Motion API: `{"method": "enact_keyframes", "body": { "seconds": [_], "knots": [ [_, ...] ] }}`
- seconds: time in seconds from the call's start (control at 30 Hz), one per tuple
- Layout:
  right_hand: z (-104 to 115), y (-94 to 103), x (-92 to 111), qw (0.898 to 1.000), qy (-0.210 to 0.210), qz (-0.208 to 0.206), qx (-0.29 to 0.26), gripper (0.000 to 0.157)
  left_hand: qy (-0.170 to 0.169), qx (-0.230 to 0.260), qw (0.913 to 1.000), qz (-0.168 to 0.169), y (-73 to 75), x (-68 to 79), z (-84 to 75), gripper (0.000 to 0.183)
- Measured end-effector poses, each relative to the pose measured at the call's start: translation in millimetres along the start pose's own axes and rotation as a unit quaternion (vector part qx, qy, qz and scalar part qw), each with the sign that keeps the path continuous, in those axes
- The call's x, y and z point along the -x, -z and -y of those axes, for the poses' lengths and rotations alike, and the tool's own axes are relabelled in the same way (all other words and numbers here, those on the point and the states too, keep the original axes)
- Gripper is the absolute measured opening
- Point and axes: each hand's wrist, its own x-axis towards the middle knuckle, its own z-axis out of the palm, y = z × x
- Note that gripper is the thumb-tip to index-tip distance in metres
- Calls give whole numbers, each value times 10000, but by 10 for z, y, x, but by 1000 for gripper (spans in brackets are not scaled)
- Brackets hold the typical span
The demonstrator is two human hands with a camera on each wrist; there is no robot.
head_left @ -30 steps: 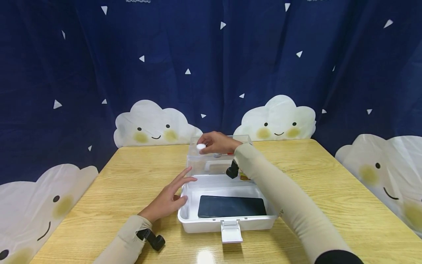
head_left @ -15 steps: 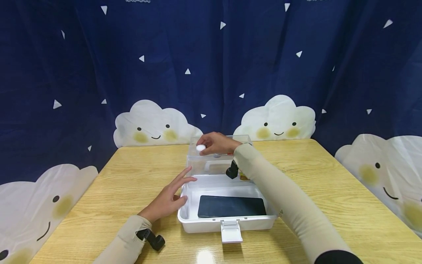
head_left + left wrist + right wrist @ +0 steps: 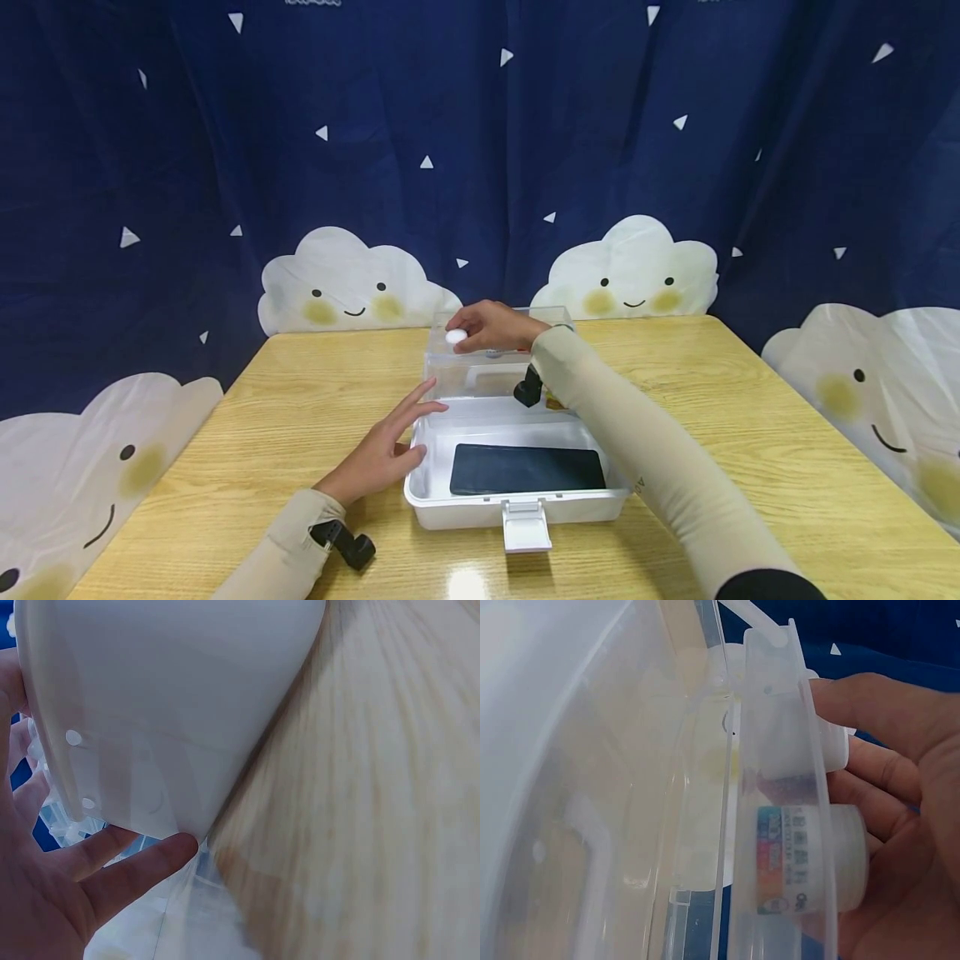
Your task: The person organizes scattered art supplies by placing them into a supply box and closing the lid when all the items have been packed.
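At the back of the white plastic box, my right hand reaches into a clear raised tray. Its thumb and fingers pinch a small white-capped jar. In the right wrist view, this jar's white body shows through the tray wall, and a second jar with a colourful label stands beside it, near the palm. My left hand rests against the box's left side with its fingers spread. In the left wrist view, its fingertips touch the box's end wall.
A dark flat rectangular thing lies in the box. The white latch hangs down at the front. Something yellow-brown shows partly under the right forearm. Behind the wooden table hangs a blue curtain.
The white-capped jar in my right hand has sunk very slightly and its top now looks a little more tilted. My left hand and the box stay where they were.
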Motion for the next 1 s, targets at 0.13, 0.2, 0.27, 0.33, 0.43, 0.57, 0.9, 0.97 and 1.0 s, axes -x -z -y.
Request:
{"method": "enact_keyframes", "body": {
  "seconds": [0.13, 0.2, 0.27, 0.33, 0.43, 0.57, 0.9, 0.97, 1.0],
  "knots": [
    [3, 0, 4, 9999, 43, -25, 93, 41, 8, -2, 10000, -8, -2, 1, 3, 56],
    [2, 0, 1, 9999, 78, -44, 138, 42, 9, 26, 10000, -28, -7, -2, 24, 57],
    [4, 0, 0, 9998, 91, -68, 172, 41, -8, 33, 10000, -47, -20, -6, 85, 58],
    [8, 1, 2, 9998, 90, -73, 187, 41, -25, -1, 10000, -66, -37, -12, 174, 59],
    [15, 3, 6, 9998, 85, -62, 186, 41, -13, -58, 10000, -71, -61, -21, 310, 62],
    [18, 8, 1, 9997, 121, -56, 186, 40, 46, -36, 9999, -83, -73, -23, 392, 64],
    [15, 52, 1, 9994, 223, -48, 249, 38, -75, 5, 9999, -96, -43, -9, 156, 59],
    [11, 69, 9, 9994, 254, -40, 225, 37, -51, 46, 9999, -80, -23, -1, 60, 57],
    [8, 77, 12, 9994, 267, -34, 215, 37, -47, 40, 10000, -66, -15, 1, 36, 56]
  ]
}}
